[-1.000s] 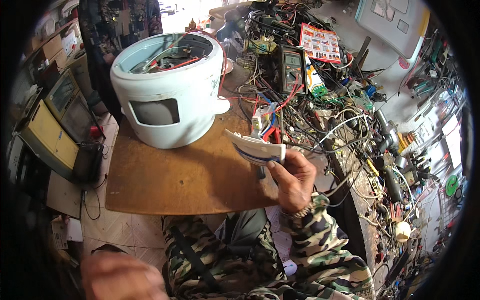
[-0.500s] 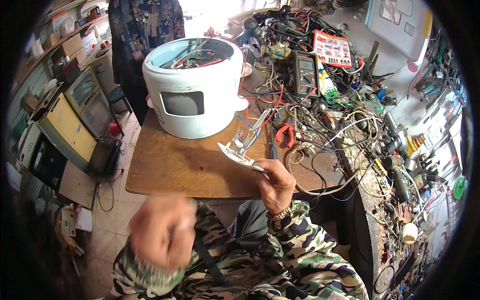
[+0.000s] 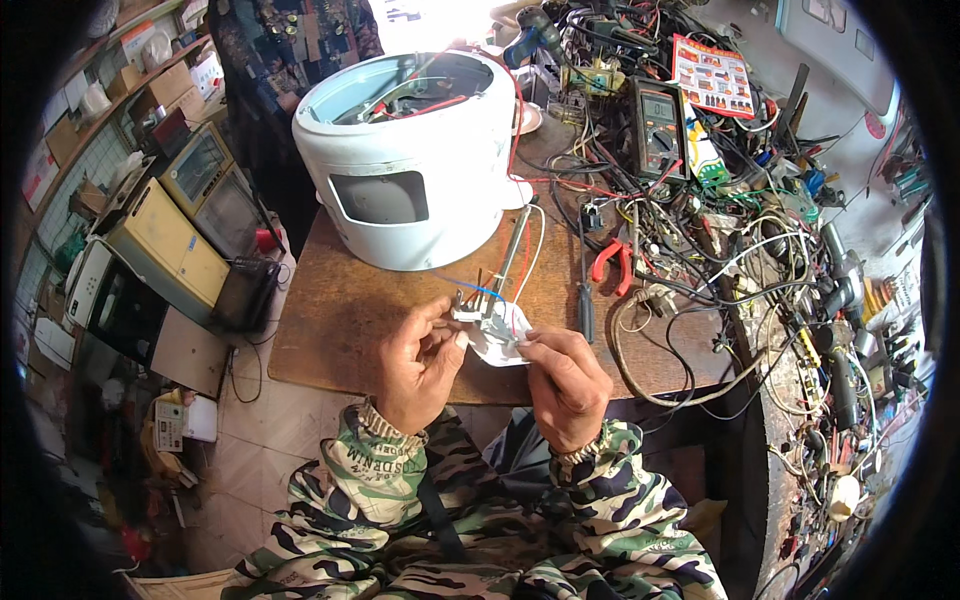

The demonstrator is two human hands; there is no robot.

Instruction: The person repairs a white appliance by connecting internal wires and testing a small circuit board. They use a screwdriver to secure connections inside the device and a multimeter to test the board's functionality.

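Note:
Over the front of the wooden table (image 3: 345, 345) I hold a small curved white plastic panel (image 3: 497, 348) with wires and small parts on its inner side. My right hand (image 3: 568, 388) pinches its right edge. My left hand (image 3: 412, 368) is closed at its left side, thumb and fingers on a small white part there; its exact hold is partly hidden. Blue, white and red wires run from the panel. Behind it stands the round white appliance housing (image 3: 465, 215), like a cooker body, open on top with wires inside and a rectangular opening in its side.
A screwdriver (image 3: 586, 312) and red-handled pliers (image 3: 612, 265) lie right of the panel. Beyond them are a multimeter (image 3: 660, 130), a printed sheet (image 3: 712, 76) and heaped cables. A person in dark patterned clothing (image 3: 290, 50) stands behind the table. A yellow cabinet (image 3: 165, 245) is at left.
My left hand has come up from near my body to the panel. The panel has turned, so its inner side faces up between both hands. The view has shifted slightly.

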